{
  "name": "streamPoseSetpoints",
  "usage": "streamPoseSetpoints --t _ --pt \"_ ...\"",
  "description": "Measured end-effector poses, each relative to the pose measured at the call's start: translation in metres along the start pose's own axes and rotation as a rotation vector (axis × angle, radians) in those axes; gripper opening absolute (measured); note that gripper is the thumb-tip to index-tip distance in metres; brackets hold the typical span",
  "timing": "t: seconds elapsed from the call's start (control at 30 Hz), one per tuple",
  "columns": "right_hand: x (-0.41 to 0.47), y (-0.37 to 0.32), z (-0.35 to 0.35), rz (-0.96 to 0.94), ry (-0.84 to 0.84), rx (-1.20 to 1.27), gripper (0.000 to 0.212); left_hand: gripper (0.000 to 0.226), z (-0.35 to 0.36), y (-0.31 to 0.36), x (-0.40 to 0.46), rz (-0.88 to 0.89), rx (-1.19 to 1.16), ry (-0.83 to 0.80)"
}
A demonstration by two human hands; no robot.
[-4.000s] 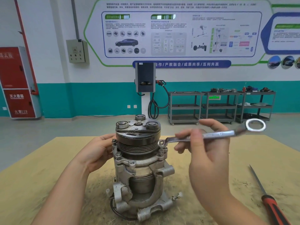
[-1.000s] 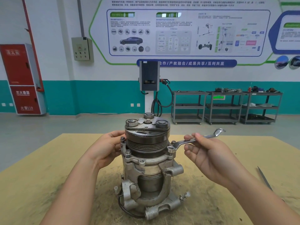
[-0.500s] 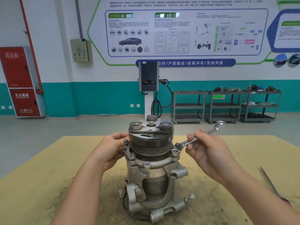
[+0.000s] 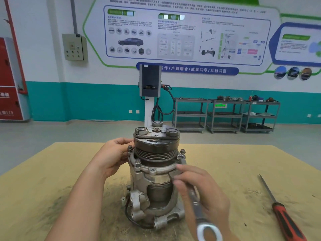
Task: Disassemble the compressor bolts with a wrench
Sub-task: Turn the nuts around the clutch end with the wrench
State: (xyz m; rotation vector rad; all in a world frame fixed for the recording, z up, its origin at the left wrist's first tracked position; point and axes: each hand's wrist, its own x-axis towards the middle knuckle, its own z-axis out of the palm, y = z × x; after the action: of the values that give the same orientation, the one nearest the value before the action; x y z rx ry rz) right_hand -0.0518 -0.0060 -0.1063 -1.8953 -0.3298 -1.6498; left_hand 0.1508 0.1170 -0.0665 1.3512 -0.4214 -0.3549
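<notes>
A metal compressor (image 4: 154,173) stands upright in the middle of a tan board (image 4: 52,180), its dark pulley on top. Several bolts ring its flange, one at the front left (image 4: 137,160) and one at the right (image 4: 182,151). My left hand (image 4: 112,157) holds the compressor's left side at pulley height. My right hand (image 4: 199,188) grips a silver wrench (image 4: 198,206) close to the compressor's right front. The wrench's ring end (image 4: 207,232) points toward me; its other end reaches up toward the flange and is hidden behind my fingers.
A red-handled screwdriver (image 4: 281,211) lies on the board at the right. Beyond the board are a charging post (image 4: 150,94) and metal shelf carts (image 4: 225,115) along the teal wall. A red cabinet (image 4: 10,80) stands at the far left.
My right hand has swung the wrench from pointing back and to the right round to the front, so its ring end now faces me. The left hand stays on the compressor.
</notes>
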Motion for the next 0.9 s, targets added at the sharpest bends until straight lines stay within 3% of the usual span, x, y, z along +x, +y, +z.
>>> streamPoseSetpoints --t 0.17,0.27,0.43,0.5,0.63,0.9 --pt "0.013 -0.011 0.011 0.027 -0.024 0.046 0.009 0.028 0.002 -0.005 -0.002 -0.019 -0.103 -0.153" --pt "0.023 -0.008 -0.004 0.248 0.128 0.239 0.008 0.032 0.007 -0.013 -0.002 -0.078 -0.187 -0.253" --pt "0.043 0.019 -0.04 0.697 0.374 0.583 0.034 0.035 0.019 -0.023 0.0 -0.073 -0.363 -0.271" --pt "0.046 0.025 -0.046 0.79 0.434 0.725 0.031 0.037 0.024 -0.024 0.001 -0.079 -0.363 -0.272" --pt "0.046 0.026 -0.05 0.805 0.454 0.844 0.008 0.048 0.035 -0.028 0.006 -0.117 -0.342 -0.262" --pt "0.042 0.018 -0.042 0.766 0.263 0.834 0.017 0.028 0.029 -0.018 0.001 -0.071 -0.209 -0.263"
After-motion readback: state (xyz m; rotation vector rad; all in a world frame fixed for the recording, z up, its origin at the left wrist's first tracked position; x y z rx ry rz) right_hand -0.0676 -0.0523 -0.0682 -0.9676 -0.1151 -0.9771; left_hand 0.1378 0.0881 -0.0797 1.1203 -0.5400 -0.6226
